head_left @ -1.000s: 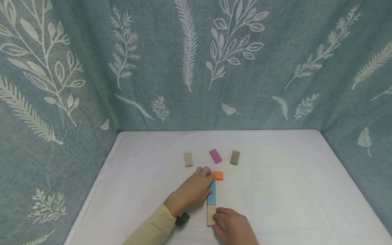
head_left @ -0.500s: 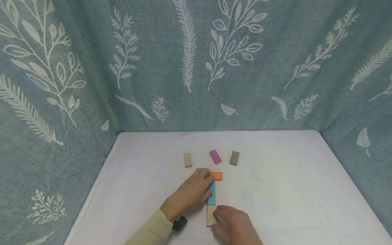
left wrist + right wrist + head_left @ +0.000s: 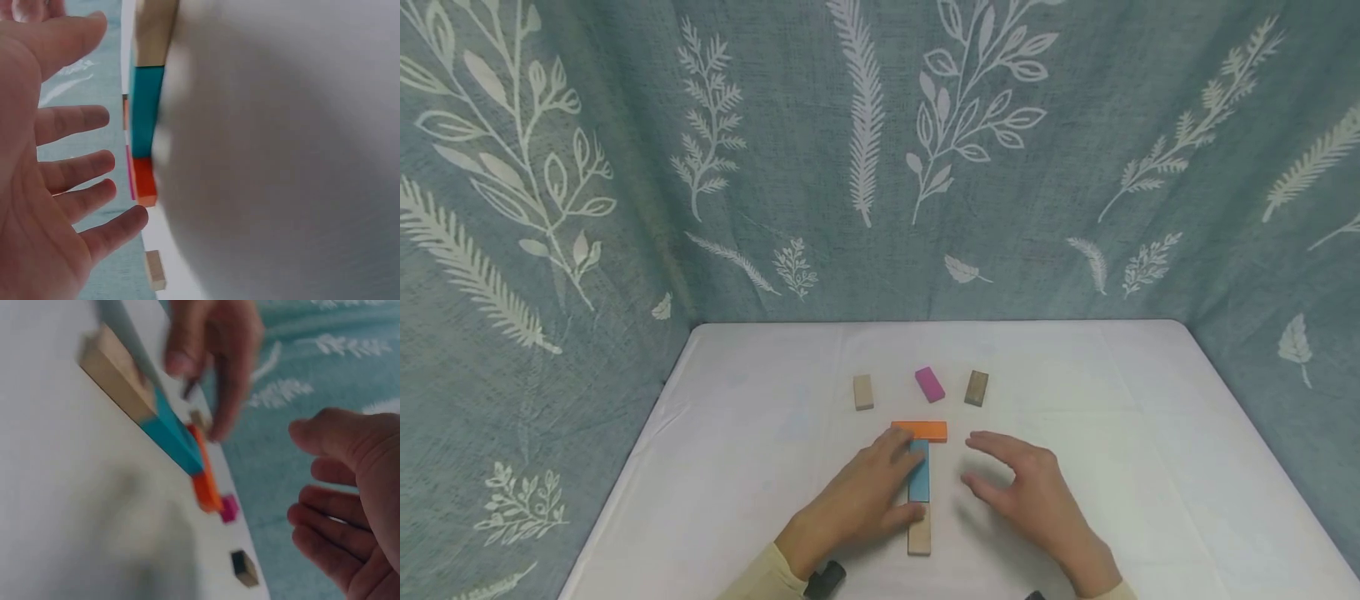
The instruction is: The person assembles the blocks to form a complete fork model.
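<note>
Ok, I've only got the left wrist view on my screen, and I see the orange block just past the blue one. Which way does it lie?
Observer: The head view shows the orange block lying crosswise at the far end of the blue block, like the bar of a T.
Operator: Thanks. I can't make out the right hand; is it holding anything?
Observer: No, it holds nothing; it is to the right of the blue block, with a gap between them.
Operator: And the pink block? I get only a sliver. Is it against the orange one?
Observer: No, the head view shows it lying at a slant beyond the orange block, apart from it.
</note>
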Motion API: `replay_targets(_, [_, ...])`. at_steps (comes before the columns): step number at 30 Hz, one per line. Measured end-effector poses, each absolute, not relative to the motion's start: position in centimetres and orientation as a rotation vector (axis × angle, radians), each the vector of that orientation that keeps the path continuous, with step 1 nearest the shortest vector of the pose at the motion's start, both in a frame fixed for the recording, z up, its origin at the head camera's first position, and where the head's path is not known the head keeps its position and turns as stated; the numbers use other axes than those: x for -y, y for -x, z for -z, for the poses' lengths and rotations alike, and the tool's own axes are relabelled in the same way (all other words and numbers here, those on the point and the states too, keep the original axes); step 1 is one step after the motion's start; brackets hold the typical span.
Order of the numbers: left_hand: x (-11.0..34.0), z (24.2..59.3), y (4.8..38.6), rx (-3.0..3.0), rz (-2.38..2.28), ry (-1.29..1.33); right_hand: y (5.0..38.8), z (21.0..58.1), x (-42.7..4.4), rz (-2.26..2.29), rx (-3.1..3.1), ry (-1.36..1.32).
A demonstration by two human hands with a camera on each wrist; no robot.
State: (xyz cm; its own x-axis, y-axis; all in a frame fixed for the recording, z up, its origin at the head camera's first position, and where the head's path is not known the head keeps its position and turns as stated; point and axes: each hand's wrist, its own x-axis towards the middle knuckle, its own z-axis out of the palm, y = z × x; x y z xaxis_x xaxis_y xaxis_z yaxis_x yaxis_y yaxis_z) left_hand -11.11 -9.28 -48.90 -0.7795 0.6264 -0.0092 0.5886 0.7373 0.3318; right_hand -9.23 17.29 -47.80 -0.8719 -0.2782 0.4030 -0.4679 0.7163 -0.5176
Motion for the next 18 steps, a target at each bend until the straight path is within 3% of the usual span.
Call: replay_targets(18, [9.8,49.7,11.0,-2.719,-0.489,-0.925,17.2,47.1,-18.9,-1.015,2.638,-0.699])
